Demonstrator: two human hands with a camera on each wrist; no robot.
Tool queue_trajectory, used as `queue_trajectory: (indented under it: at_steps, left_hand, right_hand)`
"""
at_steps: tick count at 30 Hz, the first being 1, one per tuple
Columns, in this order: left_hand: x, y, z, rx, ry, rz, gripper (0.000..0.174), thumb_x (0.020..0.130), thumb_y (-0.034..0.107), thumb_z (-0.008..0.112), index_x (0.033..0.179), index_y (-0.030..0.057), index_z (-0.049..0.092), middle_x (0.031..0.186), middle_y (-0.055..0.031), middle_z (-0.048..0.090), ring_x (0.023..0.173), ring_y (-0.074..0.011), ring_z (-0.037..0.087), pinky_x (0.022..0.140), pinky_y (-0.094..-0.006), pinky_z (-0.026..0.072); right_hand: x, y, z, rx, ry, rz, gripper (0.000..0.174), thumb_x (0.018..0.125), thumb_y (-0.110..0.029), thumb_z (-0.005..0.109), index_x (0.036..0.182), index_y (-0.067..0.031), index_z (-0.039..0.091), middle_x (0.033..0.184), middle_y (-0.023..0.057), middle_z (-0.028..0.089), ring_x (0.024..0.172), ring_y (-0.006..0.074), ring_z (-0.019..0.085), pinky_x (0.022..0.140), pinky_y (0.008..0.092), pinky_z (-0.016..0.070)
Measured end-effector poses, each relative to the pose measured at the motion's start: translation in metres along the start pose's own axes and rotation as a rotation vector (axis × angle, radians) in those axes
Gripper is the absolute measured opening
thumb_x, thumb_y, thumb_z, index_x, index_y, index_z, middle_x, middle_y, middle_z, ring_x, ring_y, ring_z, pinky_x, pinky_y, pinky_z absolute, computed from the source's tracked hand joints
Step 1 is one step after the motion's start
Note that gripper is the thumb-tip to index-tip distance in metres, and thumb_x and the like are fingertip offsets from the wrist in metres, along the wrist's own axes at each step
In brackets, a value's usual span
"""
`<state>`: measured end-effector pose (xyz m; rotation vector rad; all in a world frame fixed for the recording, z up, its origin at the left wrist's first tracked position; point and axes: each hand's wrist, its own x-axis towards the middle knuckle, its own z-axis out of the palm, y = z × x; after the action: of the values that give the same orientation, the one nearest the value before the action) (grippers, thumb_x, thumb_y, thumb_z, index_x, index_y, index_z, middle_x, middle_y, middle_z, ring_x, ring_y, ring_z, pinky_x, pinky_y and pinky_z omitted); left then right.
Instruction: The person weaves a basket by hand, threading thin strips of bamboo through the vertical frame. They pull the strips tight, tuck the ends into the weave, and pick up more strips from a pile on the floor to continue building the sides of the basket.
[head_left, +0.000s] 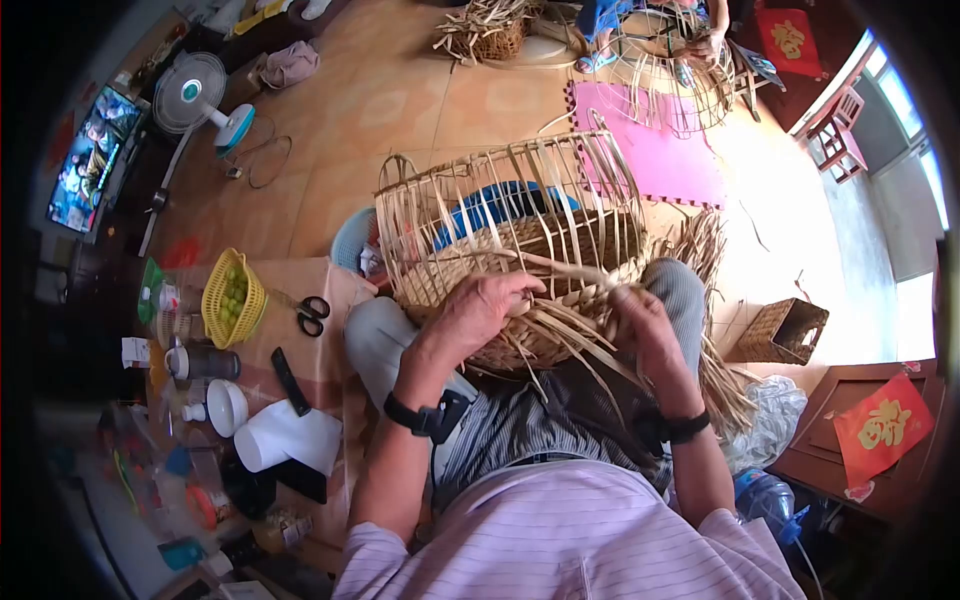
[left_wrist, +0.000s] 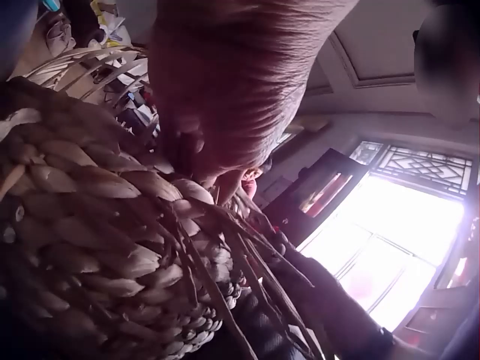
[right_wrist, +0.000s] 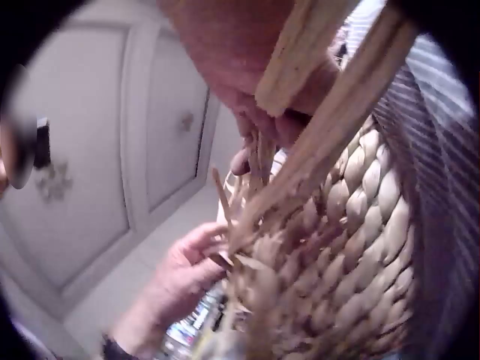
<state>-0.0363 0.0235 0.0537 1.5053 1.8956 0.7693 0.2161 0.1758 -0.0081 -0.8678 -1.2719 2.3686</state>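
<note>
A half-woven basket point(head_left: 430, 270) lies across the person's lap, its open frame of thin ribs facing away and its braided side toward the body. The left hand point(head_left: 485, 305) pinches a flat dried strand at the woven edge; the right wrist view shows this hand point(right_wrist: 187, 270) with thumb and fingers together there. The right hand point(head_left: 648, 325) grips strands to the right along the same edge, fingers curled. Loose strand ends point(head_left: 570, 335) hang between the hands. Thick braided rows point(left_wrist: 112, 225) fill the left wrist view, with several strand ends trailing below the left hand.
At left, a table point(head_left: 330, 350) bears a yellow basket point(head_left: 250, 320) of green fruit, scissors point(head_left: 312, 315) and a white bowl point(head_left: 227, 408). Loose dried strands point(head_left: 715, 370) lie right of the knee, near a small woven box point(head_left: 785, 332). Another person works on a frame point(head_left: 690, 100) beyond a pink mat point(head_left: 640, 150).
</note>
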Motion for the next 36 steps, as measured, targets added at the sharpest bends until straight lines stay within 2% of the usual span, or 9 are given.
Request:
queue_trajectory:
  at_steps: [3,7,9,14,18,22,23,28,36]
  left_hand:
    - [0.010,-0.012,-0.002,-0.044,-0.038,0.027,0.024,0.099,0.005,0.067,0.122,0.0068,0.074,0.105,-0.0152,0.079,0.100,-0.0278,0.077,0.088,-0.0361,0.0578]
    - [0.019,-0.012,-0.017,-0.117,-0.181,0.049,0.025,0.099,0.005,0.067,0.123,0.0082,0.075,0.105,-0.0122,0.079,0.097,-0.0210,0.076,0.089,-0.0340,0.0568]
    - [0.021,-0.009,-0.022,-0.136,-0.235,-0.008,0.027,0.098,0.003,0.067,0.123,0.0068,0.076,0.108,-0.0111,0.080,0.099,-0.0197,0.075,0.091,-0.0333,0.0567]
    - [0.024,-0.019,-0.019,-0.151,-0.238,0.039,0.027,0.096,0.003,0.068,0.123,0.0044,0.075,0.107,-0.0093,0.081,0.098,-0.0191,0.075,0.091,-0.0331,0.0570]
    - [0.015,-0.017,-0.009,-0.146,-0.126,0.053,0.027,0.095,0.006,0.071,0.121,0.0065,0.075,0.102,-0.0107,0.080,0.093,-0.0205,0.076,0.088,-0.0336,0.0577]
    - [0.004,-0.006,-0.001,0.000,-0.009,0.006,0.026,0.094,0.009,0.072,0.120,0.0102,0.076,0.097,-0.0146,0.078,0.089,-0.0252,0.077,0.083,-0.0352,0.0581]
    - [0.002,-0.007,0.002,0.003,0.020,0.026,0.025,0.095,0.009,0.071,0.120,0.0103,0.076,0.098,-0.0146,0.078,0.090,-0.0264,0.077,0.083,-0.0361,0.0582]
    - [-0.004,-0.007,0.013,0.056,0.138,0.094,0.025,0.097,0.010,0.069,0.121,0.0103,0.073,0.102,-0.0156,0.078,0.094,-0.0324,0.077,0.084,-0.0399,0.0589]
    - [-0.009,0.007,0.011,0.085,0.044,-0.025,0.023,0.095,0.007,0.070,0.118,0.0076,0.065,0.103,-0.0182,0.076,0.098,-0.0365,0.074,0.085,-0.0445,0.0570]
  right_hand:
    - [-0.009,0.012,0.013,-0.297,-0.161,0.182,0.022,0.103,-0.022,0.075,0.113,-0.0023,0.073,0.087,-0.0014,0.075,0.072,0.0064,0.069,0.067,0.0229,0.0557]
    - [-0.012,0.002,-0.003,-0.070,0.137,0.068,0.027,0.109,-0.032,0.066,0.105,-0.0057,0.069,0.080,0.0005,0.073,0.065,0.0080,0.068,0.058,0.0230,0.0511]
    - [-0.012,-0.011,-0.017,0.137,0.154,-0.034,0.031,0.112,-0.041,0.058,0.101,-0.0126,0.064,0.076,-0.0002,0.071,0.044,0.0052,0.045,0.042,0.0234,0.0316]
    - [-0.018,0.010,-0.052,0.391,0.071,-0.044,0.028,0.110,-0.039,0.063,0.106,-0.0108,0.066,0.081,0.0003,0.072,0.046,0.0066,0.046,0.046,0.0225,0.0375]
    - [-0.044,-0.008,-0.026,-0.461,-0.153,0.120,0.030,0.099,-0.028,0.080,0.115,-0.0050,0.068,0.083,0.0019,0.071,0.066,0.0089,0.064,0.057,0.0230,0.0490]
    - [-0.048,-0.008,-0.043,0.016,0.225,0.002,0.023,0.108,-0.033,0.066,0.109,-0.0094,0.066,0.076,-0.0009,0.065,0.054,0.0071,0.052,0.051,0.0221,0.0416]
    - [-0.046,-0.008,-0.065,0.310,0.033,-0.110,0.024,0.113,-0.034,0.058,0.105,-0.0126,0.065,0.069,-0.0036,0.058,0.047,0.0058,0.041,0.047,0.0213,0.0338]
    - [-0.063,-0.013,-0.098,0.211,0.359,-0.055,0.031,0.110,-0.040,0.062,0.108,-0.0096,0.069,0.064,-0.0072,0.051,0.046,0.0024,0.032,0.044,0.0226,0.0247]
    - [-0.110,-0.020,-0.056,-0.438,0.095,0.070,0.039,0.092,-0.028,0.086,0.118,-0.0005,0.075,0.113,0.0071,0.078,0.083,0.0092,0.068,0.071,0.0267,0.0551]
